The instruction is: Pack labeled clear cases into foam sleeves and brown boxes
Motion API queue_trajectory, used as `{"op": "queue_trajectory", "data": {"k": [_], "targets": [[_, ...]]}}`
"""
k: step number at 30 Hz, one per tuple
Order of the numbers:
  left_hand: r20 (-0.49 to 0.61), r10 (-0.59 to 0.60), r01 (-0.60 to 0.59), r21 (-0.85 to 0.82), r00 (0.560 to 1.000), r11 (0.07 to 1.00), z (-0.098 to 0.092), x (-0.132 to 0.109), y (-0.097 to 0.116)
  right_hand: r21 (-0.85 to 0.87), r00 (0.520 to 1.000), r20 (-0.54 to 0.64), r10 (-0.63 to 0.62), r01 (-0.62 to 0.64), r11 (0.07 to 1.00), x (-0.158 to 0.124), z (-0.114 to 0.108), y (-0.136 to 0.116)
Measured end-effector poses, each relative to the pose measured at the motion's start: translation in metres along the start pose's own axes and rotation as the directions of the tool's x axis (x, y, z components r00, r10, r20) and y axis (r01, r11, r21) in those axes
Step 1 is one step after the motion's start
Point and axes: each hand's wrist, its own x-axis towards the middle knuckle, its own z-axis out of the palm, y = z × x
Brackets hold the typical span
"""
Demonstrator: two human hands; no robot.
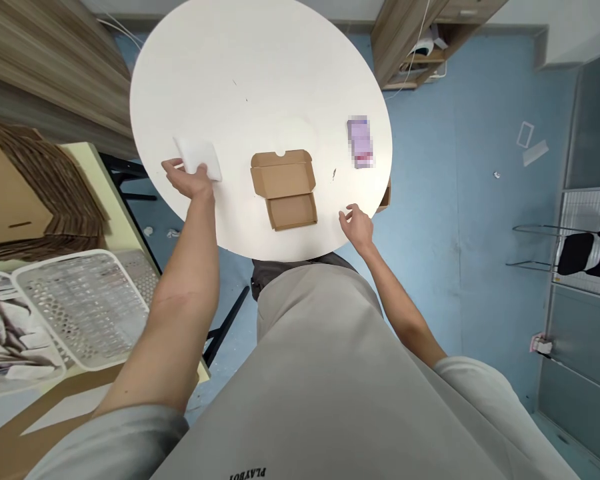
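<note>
My left hand (187, 180) is at the left side of the round table, closed on a thin white piece (200, 155) that looks like a sheet or flat pouch. The thumb lies over its near edge, and part of the piece is hidden by the fingers. An unfolded brown cardboard box (285, 180) lies between my hands, its lid spread away from me and its shallow tray nearer. By the table's near right edge, my right hand (359, 229) holds nothing, its fingers loosely bent and apart. A blurred purple packet (361, 141) lies beyond it.
The white round table (260, 60) stands before me. At left, a side table carries stacked flat cardboard (75, 193), a white basket of clear plastic pieces (83, 307) and another basket (10, 340). A wooden cabinet (405, 40) stands behind, and a black chair (575, 253) at right.
</note>
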Motion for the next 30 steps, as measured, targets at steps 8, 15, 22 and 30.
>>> {"op": "queue_trajectory", "data": {"k": [8,15,22,30], "targets": [[0.286,0.215,-0.138,-0.267,0.934,0.954,-0.049,-0.077,-0.059,0.343,0.947,0.078,-0.313,0.269,0.9,0.009,0.026,-0.047],[0.586,0.318,-0.076,-0.399,0.745,0.914,-0.061,-0.159,-0.093,0.608,0.849,0.247,-0.467,0.239,0.757,0.02,0.074,-0.086],[0.61,0.147,0.013,-0.25,0.779,0.968,-0.025,-0.175,-0.079,0.347,0.892,0.184,-0.412,0.333,0.877,0.021,0.074,-0.075],[0.529,0.133,-0.158,0.001,0.838,0.987,0.026,-0.175,-0.043,0.103,0.96,0.123,-0.252,0.24,0.965,0.042,0.074,-0.081]]}}
